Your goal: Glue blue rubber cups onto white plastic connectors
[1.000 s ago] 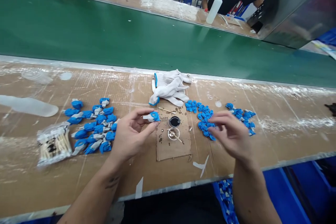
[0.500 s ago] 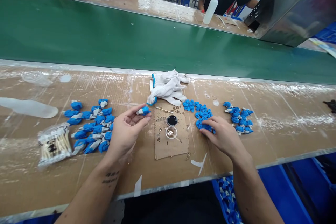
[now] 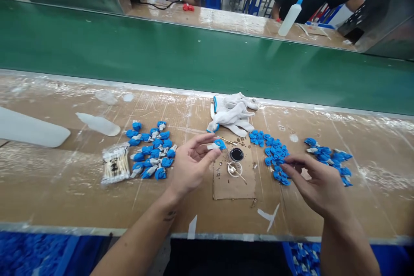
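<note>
My left hand (image 3: 194,164) pinches a small blue-and-white plastic part (image 3: 220,144) between thumb and fingertips, above the left edge of a cardboard piece (image 3: 223,192). On that cardboard stand a small cup of black liquid (image 3: 236,154) and a clear cup (image 3: 234,169) with a cotton swab (image 3: 241,175) leaning in it. Another swab (image 3: 228,140) lies behind them. To the right, my right hand (image 3: 320,185) has thumb and forefinger closed at the edge of a pile of small blue pieces (image 3: 273,151). What its fingertips hold is unclear against the pile.
Blue-and-grey parts lie in groups at left (image 3: 153,151) and right (image 3: 330,157). A bag of swabs (image 3: 115,164), a white bottle (image 3: 98,124) and white gloves (image 3: 234,112) rest on the table. A green belt (image 3: 181,58) runs behind; people sit beyond it.
The view has swung left, so the scene sits further right. My right hand has drawn back slightly to the right along the pile. My left hand still holds its part, closer to the cups.
</note>
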A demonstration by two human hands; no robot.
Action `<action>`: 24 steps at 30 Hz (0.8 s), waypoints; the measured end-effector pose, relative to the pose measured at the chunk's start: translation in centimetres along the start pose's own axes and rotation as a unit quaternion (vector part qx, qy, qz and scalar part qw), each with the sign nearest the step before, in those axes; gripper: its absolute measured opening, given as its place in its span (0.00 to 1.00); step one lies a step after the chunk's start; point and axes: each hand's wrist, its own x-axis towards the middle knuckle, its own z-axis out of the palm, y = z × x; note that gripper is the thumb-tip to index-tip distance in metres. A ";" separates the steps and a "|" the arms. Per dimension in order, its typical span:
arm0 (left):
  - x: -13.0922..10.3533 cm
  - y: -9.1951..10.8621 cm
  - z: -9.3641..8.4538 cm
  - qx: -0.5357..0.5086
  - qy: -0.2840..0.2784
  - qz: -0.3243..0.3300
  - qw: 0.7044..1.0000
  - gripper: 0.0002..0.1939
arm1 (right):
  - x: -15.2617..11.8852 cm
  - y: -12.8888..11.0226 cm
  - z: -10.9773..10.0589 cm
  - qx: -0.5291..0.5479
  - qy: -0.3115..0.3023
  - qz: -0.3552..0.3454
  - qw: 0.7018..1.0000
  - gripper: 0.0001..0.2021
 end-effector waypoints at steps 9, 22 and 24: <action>-1.3 -0.5 0.6 0.038 -0.049 0.140 0.988 0.10 | 3.3 -9.5 5.3 0.003 0.133 -0.181 0.974 0.09; -1.5 -0.6 0.3 0.161 -0.032 0.216 0.962 0.06 | 3.5 -9.1 5.5 0.105 0.045 -0.164 0.980 0.07; -1.5 -0.3 0.3 0.177 -0.031 0.249 0.952 0.08 | 3.7 -8.9 5.3 0.121 0.031 -0.149 0.981 0.05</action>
